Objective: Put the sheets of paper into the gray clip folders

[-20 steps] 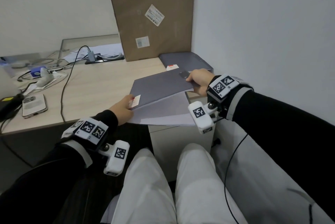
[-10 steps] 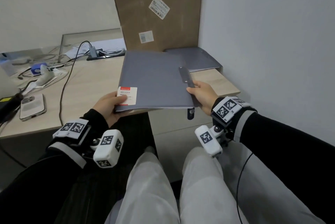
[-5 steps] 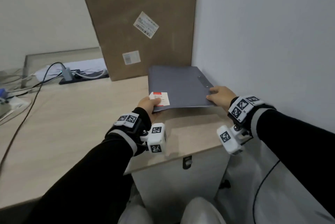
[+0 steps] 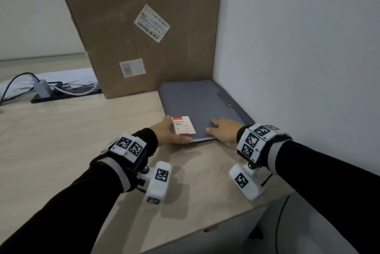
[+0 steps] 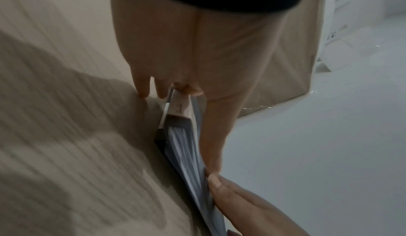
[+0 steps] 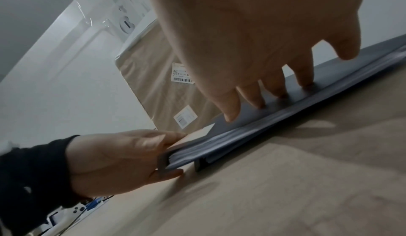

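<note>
Pinching the near-left corner of the flat gray plastic clip folder with left hand, right hand flat on top, atop another by the wall; best squared before letting go.

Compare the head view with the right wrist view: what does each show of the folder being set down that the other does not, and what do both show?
Head view only: the gray clip folder's whole top cover with its red and white label, and its place in the corner between the cardboard box and the wall.

Right wrist view only: the folder's near edge, with paper sheets layered inside, and the right hand's fingertips pressing the cover.

Both: the left hand gripping the labelled corner, the right hand on top, and the wooden desk.
</note>
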Demonstrator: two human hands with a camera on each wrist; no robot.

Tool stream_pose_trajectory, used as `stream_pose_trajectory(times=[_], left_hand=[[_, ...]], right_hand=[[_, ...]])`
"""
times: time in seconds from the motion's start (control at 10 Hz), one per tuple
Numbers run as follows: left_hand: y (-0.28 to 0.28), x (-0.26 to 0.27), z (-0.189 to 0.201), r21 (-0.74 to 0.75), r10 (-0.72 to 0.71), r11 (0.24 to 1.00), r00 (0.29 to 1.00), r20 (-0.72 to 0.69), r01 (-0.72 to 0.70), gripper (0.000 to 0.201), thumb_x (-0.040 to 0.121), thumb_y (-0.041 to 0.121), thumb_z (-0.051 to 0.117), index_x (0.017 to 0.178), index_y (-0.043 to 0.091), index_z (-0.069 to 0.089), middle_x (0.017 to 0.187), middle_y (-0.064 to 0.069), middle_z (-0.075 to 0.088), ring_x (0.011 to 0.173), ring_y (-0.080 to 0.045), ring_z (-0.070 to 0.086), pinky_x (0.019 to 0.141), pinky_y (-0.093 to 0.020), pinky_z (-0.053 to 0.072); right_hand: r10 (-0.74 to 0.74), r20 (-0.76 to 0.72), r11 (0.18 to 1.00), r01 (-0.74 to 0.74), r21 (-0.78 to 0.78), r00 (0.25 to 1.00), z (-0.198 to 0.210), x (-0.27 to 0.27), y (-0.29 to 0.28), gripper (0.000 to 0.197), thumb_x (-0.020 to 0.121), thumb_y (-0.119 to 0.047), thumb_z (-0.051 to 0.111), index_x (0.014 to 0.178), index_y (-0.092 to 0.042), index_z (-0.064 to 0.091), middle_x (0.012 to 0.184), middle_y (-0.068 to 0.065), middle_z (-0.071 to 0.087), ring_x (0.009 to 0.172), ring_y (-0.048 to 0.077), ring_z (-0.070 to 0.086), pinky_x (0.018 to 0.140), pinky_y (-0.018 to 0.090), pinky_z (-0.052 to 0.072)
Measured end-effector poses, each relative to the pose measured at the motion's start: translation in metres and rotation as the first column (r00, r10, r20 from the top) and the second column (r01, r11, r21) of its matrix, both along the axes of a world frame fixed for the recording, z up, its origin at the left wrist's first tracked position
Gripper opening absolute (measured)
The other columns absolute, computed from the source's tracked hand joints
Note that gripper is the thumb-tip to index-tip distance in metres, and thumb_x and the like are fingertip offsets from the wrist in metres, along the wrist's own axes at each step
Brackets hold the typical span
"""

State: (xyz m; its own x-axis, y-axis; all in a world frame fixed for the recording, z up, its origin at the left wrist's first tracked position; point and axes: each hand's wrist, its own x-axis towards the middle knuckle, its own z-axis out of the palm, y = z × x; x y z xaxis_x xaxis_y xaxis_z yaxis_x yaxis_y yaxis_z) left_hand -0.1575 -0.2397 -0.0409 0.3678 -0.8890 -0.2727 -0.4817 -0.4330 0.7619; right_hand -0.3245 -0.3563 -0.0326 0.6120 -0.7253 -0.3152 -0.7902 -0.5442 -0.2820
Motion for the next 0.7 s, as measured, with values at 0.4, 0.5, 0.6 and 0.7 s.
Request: stream_pose_trajectory(times=[0.4,0.5,0.6,0.7], left_hand=[[-0.022,0.005,-0.005,0.053,-0.009,0.999,1.000,-0.012,0.009,0.098,0.076,0.026,0.075,0.150,0.007,0.014,0.151,-0.001,0.036,0.138,-0.018,0.036,0.116,-0.032,0.028],[-0.020,0.002,-0.006,0.022,-0.013,1.000,0.998,-0.062,0.014,0.104,0.078,0.023,0.073,0.152,0.008,0.003,0.154,0.000,0.030,0.140,-0.015,0.033,0.112,-0.023,0.025],[-0.020,0.004,-0.014,-0.019,-0.015,1.000,0.988,-0.155,0.012,0.108,0.073,0.025,0.076,0.152,0.012,0.004,0.149,0.001,0.039,0.135,-0.015,0.040,0.114,-0.026,0.028],[-0.016,-0.001,-0.011,-0.098,0.023,0.994,0.964,-0.265,-0.050,0.114,0.067,0.030,0.082,0.152,0.011,0.008,0.146,-0.003,0.045,0.130,-0.015,0.044,0.115,-0.031,0.030]], right_hand=[[-0.050,-0.046,0.999,0.050,-0.006,0.998,0.000,0.000,-0.025,0.062,0.098,-0.040,0.034,0.151,-0.010,0.019,0.160,0.013,0.014,0.148,0.025,0.018,0.119,0.036,0.020],[-0.072,-0.041,0.997,0.071,-0.010,0.997,0.001,0.001,-0.022,0.061,0.098,-0.039,0.035,0.150,-0.009,0.021,0.159,0.014,0.016,0.147,0.027,0.021,0.118,0.036,0.022],[-0.077,-0.033,0.997,0.077,-0.011,0.996,0.001,0.001,-0.017,0.062,0.098,-0.040,0.036,0.150,-0.009,0.021,0.160,0.015,0.014,0.147,0.030,0.020,0.118,0.037,0.020],[-0.113,0.083,0.993,0.116,-0.028,0.990,0.006,-0.004,-0.009,0.062,0.098,-0.037,0.038,0.150,-0.009,0.020,0.159,0.012,0.017,0.147,0.030,0.017,0.119,0.035,0.016]])
